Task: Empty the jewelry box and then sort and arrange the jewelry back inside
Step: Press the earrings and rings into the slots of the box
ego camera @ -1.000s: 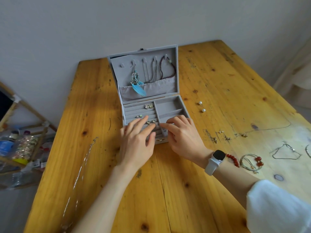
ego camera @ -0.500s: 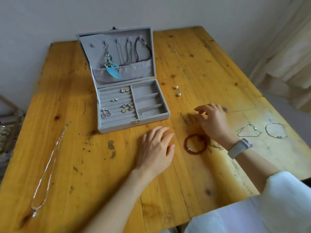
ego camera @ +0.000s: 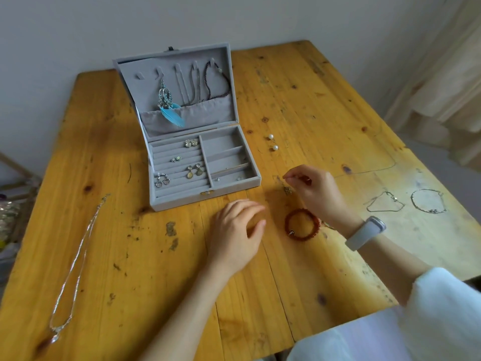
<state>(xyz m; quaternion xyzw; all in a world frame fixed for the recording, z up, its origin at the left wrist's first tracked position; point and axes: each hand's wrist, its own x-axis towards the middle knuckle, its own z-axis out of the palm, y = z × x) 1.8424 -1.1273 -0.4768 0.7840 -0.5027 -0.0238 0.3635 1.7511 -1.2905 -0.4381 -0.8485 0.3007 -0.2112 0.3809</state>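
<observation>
Picking up a small earring beside the jewelry box (ego camera: 203,162)

Right hand (ego camera: 316,190) pinches the earring (ego camera: 287,189); lift straight, keeping grip light. Left hand (ego camera: 235,234) rests empty, relaxed.

One open jewelry box (ego camera: 166,201). Four earring pairs (ego camera: 193,170) in its ring rolls. Two pearl studs (ego camera: 273,142), one red bead bracelet (ego camera: 302,224), two thin chain bracelets (ego camera: 406,203), one long silver necklace (ego camera: 75,261) on the table (ego camera: 130,282).

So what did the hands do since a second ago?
Both hands left the front of the jewelry box. The right hand went right over the table and now pinches a small earring, lifted beside the red bead bracelet. The left hand drew back and hovers empty in front of the box. The box's contents, pearl earrings and chains look unmoved.
</observation>
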